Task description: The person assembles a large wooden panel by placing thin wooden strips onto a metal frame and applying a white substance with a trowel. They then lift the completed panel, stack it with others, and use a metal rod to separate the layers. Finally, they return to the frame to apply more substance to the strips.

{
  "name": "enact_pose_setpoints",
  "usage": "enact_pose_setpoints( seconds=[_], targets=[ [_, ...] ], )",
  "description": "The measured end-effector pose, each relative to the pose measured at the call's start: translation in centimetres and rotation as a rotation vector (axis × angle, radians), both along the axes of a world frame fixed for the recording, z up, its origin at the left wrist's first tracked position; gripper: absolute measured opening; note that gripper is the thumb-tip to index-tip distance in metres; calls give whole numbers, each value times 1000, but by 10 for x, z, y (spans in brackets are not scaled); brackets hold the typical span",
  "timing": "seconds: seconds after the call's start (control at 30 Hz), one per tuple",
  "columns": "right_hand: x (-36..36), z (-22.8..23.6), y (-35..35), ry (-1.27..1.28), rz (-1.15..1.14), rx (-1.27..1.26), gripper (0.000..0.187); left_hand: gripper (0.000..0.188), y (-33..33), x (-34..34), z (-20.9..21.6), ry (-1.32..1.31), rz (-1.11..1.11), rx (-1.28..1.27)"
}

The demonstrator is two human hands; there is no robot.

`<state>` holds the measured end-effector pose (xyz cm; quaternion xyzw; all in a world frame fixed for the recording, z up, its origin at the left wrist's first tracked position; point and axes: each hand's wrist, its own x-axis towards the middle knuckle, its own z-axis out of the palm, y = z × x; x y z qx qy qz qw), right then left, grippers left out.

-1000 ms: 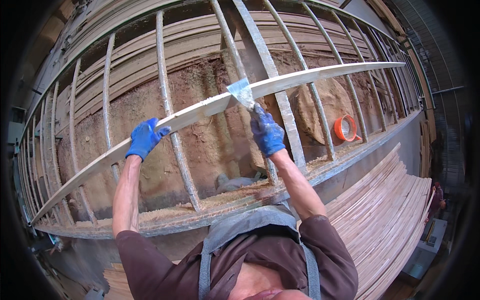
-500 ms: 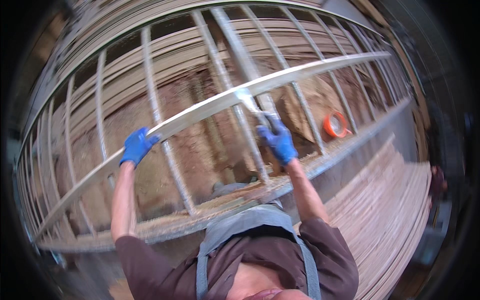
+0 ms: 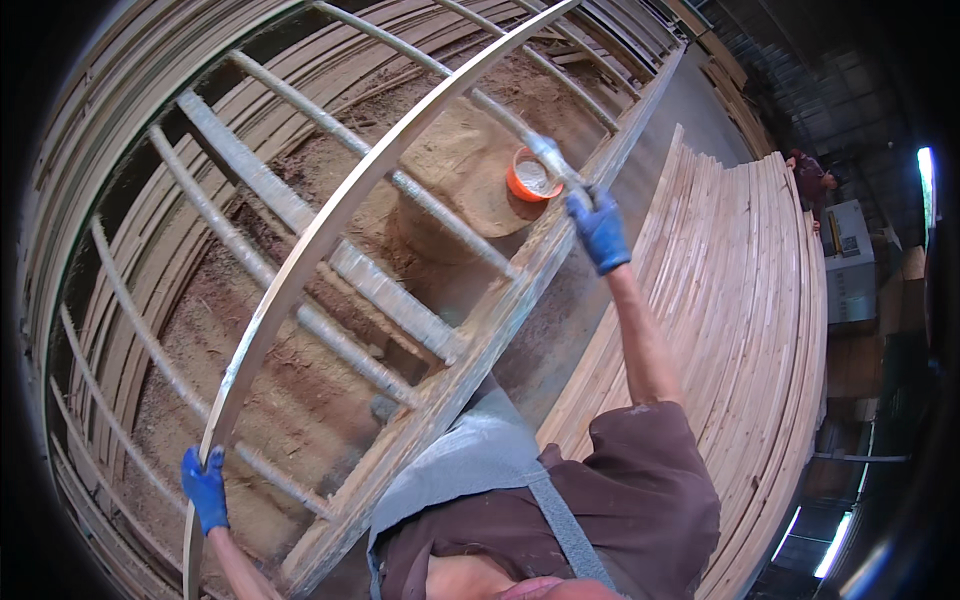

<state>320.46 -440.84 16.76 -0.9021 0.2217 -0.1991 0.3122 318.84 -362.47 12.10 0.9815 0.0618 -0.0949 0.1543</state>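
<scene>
A long, narrow wooden board [image 3: 345, 200] lies across the metal bars of a rack. My left hand [image 3: 205, 488], in a blue glove, grips it near its lower left end. My right hand [image 3: 598, 228], also blue-gloved, is closed around a short, pale hand tool [image 3: 560, 165], blurred, whose exact kind I cannot make out. The tool's far end is beside an orange bucket [image 3: 520, 188] holding a whitish-grey substance. That hand is away from the board, over the rack's near rail [image 3: 530, 275].
Beneath the rack bars [image 3: 430, 215] are sawdust and scraps. Stacked boards [image 3: 200, 225] lie beyond, with another large board stack [image 3: 700, 350] to my right. A person [image 3: 815, 180] stands at the far right near a pale box [image 3: 848, 250].
My right hand has moved with the tool from the board to beside the bucket. My view has turned right. My left hand still holds the board.
</scene>
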Motion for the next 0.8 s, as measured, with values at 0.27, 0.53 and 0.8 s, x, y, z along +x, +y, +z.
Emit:
enact_pose_setpoints(
  seconds=[0.27,0.53,0.8],
  targets=[
    [179,-72,-248,737,-72,-458,48,46,3,-25,-13,74,240,-68],
    [256,-240,-316,1050,310,-405,46,22,-40,-50,-18,-14,199,144],
    [240,-210,-299,1179,292,-379,39,51,-50,-28,-24,95,-42,576]
  ],
)
